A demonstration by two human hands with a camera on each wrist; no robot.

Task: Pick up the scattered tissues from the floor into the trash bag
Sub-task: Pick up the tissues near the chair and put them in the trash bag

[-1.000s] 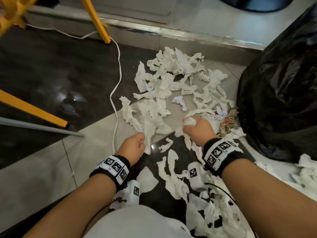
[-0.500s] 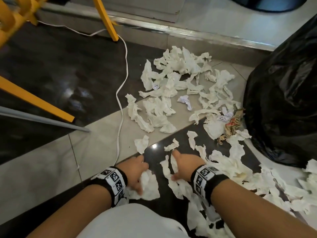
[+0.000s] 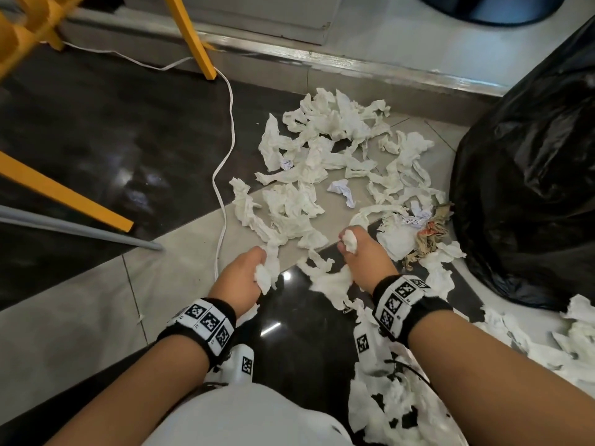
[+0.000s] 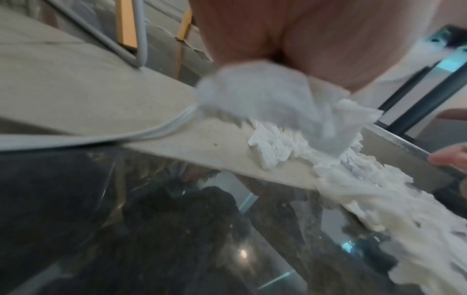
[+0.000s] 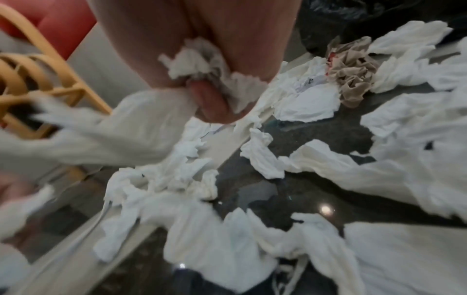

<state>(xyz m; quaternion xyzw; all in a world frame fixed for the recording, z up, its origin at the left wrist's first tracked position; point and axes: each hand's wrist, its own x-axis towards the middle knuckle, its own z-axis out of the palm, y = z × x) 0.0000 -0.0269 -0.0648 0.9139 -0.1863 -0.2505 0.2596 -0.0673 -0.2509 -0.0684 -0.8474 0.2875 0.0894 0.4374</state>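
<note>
Crumpled white tissues (image 3: 325, 162) lie scattered over the floor, with more near my knees (image 3: 386, 397). My left hand (image 3: 244, 275) is curled round a wad of tissue (image 3: 265, 275), blurred but visible in the left wrist view as the same wad (image 4: 265, 99). My right hand (image 3: 363, 255) grips another bunch of tissue (image 3: 349, 241), which pokes out of the fist (image 5: 202, 63) while a long strip (image 3: 331, 281) trails from it. The black trash bag (image 3: 531, 175) stands at the right, an arm's length from my right hand.
A white cable (image 3: 225, 175) runs across the floor left of the tissues. Yellow chair legs (image 3: 64, 191) and a grey bar (image 3: 80, 228) stand at the left. A brownish crumpled paper (image 3: 428, 243) lies beside the bag. A raised step (image 3: 322, 62) crosses the back.
Both hands pulled back toward my knees, gathered tissues there, and have now moved forward again to the edge of the pile, each holding a bunch.
</note>
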